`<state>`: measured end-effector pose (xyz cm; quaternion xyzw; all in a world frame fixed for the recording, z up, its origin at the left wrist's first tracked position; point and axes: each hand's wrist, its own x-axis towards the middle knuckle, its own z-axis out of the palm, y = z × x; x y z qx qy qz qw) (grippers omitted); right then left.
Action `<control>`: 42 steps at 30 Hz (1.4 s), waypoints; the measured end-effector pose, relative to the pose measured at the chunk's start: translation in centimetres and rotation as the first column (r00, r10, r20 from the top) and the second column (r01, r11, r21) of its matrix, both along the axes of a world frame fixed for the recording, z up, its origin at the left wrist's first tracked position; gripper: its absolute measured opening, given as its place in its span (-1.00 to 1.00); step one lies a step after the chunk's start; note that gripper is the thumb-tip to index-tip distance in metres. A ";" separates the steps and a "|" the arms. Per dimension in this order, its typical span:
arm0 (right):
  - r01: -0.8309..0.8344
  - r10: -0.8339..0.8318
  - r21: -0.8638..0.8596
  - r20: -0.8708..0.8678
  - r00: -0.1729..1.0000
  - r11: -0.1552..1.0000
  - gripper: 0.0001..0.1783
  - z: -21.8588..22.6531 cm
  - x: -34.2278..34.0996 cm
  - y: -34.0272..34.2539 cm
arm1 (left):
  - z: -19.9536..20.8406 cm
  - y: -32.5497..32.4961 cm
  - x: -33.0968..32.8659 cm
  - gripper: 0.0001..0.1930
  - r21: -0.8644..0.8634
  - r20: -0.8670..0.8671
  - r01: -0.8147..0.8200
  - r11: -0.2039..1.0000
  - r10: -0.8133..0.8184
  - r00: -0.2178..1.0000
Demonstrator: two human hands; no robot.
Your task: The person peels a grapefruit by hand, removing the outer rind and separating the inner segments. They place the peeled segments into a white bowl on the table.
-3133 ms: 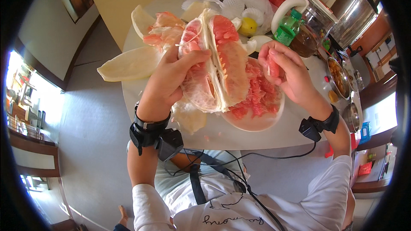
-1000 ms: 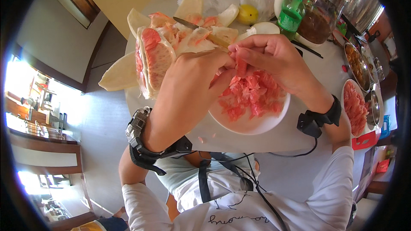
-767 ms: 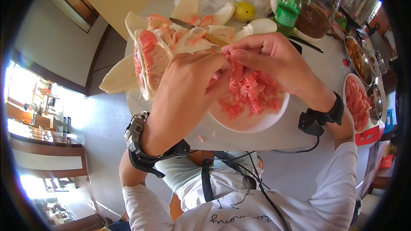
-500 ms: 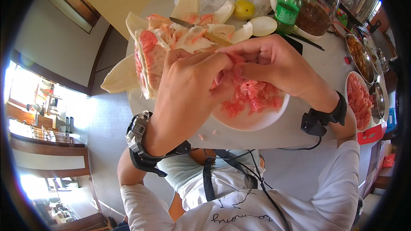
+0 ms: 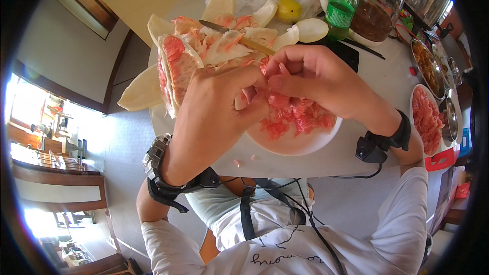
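Over a white plate [image 5: 293, 146], my two hands meet at a small piece of pink pomelo [image 5: 265, 66]. My left hand [image 5: 229, 94] is closed, thumb and fingers pinching the piece's left side; its back hides much of the grip. My right hand [image 5: 318, 74] pinches the other side between thumb and curled fingers. Loose pink pomelo flesh [image 5: 300, 117] lies on the plate just below them. Left of my hands stands a large unpeeled-off pomelo chunk [image 5: 178, 66] with pale membrane. Behind it is a heap of peel and membrane scraps [image 5: 224, 46], with a knife [image 5: 257, 46] lying across it.
At the back are a yellow fruit [image 5: 289, 10], a green bottle [image 5: 340, 12] and a glass pitcher of brown liquid [image 5: 377, 15]. Chopsticks [image 5: 365, 49] and a black flat object [image 5: 346, 53] lie behind my right hand. A second plate of pomelo flesh [image 5: 427, 119] sits at right.
My left hand has shifted slightly left and down, and my right hand slightly left. Both still pinch at the pomelo piece; the fingers have changed position a little.
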<state>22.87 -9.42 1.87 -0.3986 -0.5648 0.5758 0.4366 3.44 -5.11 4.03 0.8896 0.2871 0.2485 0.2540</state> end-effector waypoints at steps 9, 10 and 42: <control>-0.074 0.065 0.032 0.212 0.975 0.997 -0.83 1.1 0.2 -0.5 | -1.0 -0.4 -0.6 -0.91 -0.175 0.093 0.078 0.981 -0.062 0.994; -0.094 0.089 0.015 0.222 0.971 0.995 -0.83 1.2 0.3 -0.6 | -1.0 -0.3 -0.8 -0.92 -0.253 0.085 0.117 0.960 -0.099 0.991; -0.214 -0.431 0.712 0.606 0.669 0.669 -0.69 -1.9 -0.1 0.4 | -0.8 2.5 -0.5 -0.80 -0.218 -0.235 0.140 0.966 -0.191 0.953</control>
